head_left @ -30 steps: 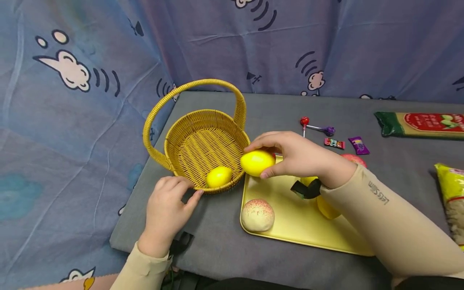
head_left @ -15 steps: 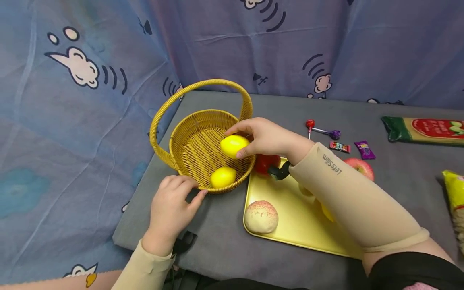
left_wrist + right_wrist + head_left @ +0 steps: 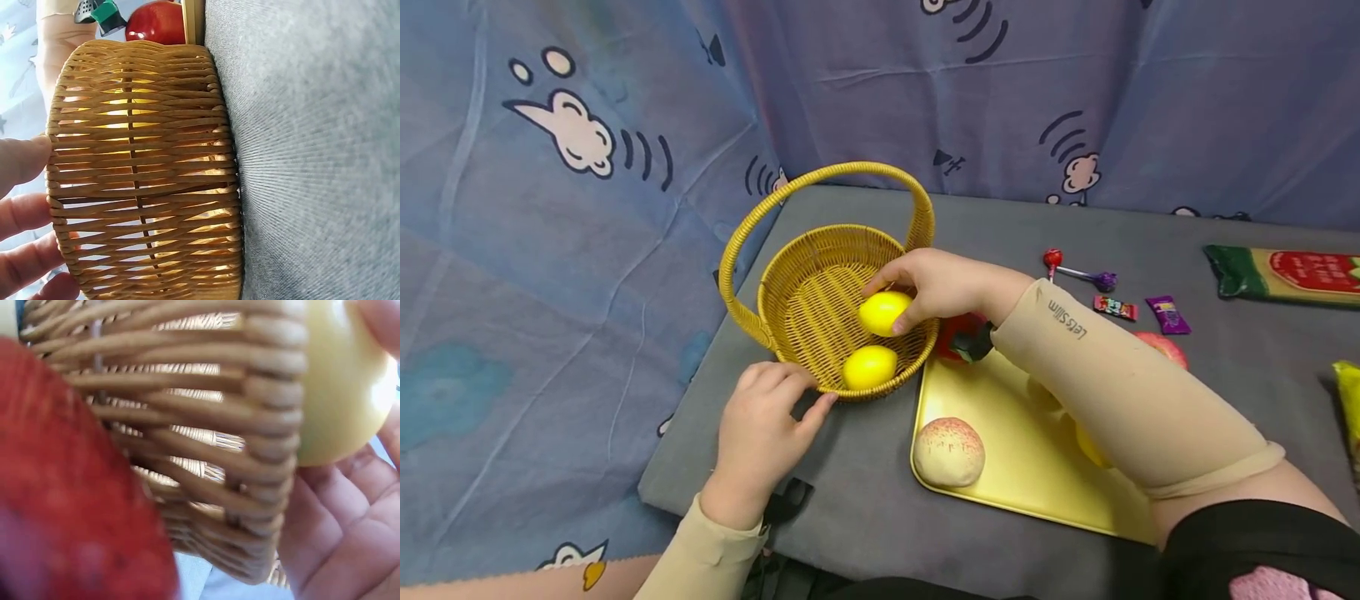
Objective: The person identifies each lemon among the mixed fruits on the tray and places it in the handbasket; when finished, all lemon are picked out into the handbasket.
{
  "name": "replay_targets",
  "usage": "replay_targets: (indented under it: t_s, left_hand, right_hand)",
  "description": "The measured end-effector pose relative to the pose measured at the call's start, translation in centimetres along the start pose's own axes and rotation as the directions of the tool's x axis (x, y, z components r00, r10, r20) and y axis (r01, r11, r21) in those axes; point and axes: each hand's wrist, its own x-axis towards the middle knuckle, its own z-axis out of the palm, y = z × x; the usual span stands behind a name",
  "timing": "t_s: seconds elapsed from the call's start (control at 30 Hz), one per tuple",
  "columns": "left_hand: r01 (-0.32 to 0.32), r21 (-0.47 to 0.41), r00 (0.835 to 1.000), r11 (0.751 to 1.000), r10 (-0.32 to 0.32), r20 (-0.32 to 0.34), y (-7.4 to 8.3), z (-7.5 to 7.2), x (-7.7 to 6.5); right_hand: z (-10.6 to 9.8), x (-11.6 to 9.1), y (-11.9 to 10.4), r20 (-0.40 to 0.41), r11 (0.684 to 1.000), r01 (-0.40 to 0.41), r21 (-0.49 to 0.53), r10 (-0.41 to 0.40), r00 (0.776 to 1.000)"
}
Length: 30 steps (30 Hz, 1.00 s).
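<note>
My right hand (image 3: pixel 951 287) holds a yellow lemon (image 3: pixel 882 313) between thumb and fingers, over the right side of a yellow woven basket (image 3: pixel 778 287) with a tall arched handle. A second lemon (image 3: pixel 870 367) lies inside, at the basket's near side. My left hand (image 3: pixel 760 437) grips the near-left rim with thumb and fingers; in the left wrist view its fingers (image 3: pixel 28 215) lie along the rim. The right wrist view has the held lemon (image 3: pixel 344 381) just past the woven rim, with the hand's palm beside it.
Right of the basket, a yellow tray (image 3: pixel 1011 458) carries a peach (image 3: pixel 949 452), a red fruit (image 3: pixel 953 333) and yellow fruit partly hidden by my right forearm. Lollipops (image 3: pixel 1078 273), wrapped candies (image 3: pixel 1167 315) and packaged food (image 3: pixel 1288 275) lie farther right. A patterned curtain hangs behind.
My right hand has carried the lemon leftward from above the tray's corner to over the basket, then slightly lower. My left hand stays at the rim. The head view has shifted slightly.
</note>
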Motion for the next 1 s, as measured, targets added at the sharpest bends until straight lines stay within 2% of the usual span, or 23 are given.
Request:
replay_targets:
  t_s: [0.2, 0.47, 0.8, 1.0]
  left_hand:
    - [-0.003, 0.003, 1.0, 1.0, 0.003, 0.003, 0.1, -0.1, 0.1]
    - [-0.001, 0.01, 1.0, 1.0, 0.001, -0.005, 0.0, -0.1, 0.0]
    - [-0.006, 0.017, 1.0, 1.0, 0.006, -0.005, -0.1, 0.0, 0.0]
    - [-0.012, 0.011, 1.0, 1.0, 0.012, -0.006, -0.1, 0.0, 0.0]
  right_hand:
    - [0.7, -0.2, -0.1, -0.001, 0.995, -0.041, -0.091, 0.041, 0.999]
    - [1.5, 0.0, -0.6, 0.026, 0.943, 0.045, -0.331, -0.038, 0.999]
    - [2.2, 0.2, -0.7, 0.053, 0.906, 0.047, -0.421, -0.028, 0.998]
    - [2.9, 0.2, -0.8, 0.1, 0.885, 0.058, -0.462, -0.014, 0.995]
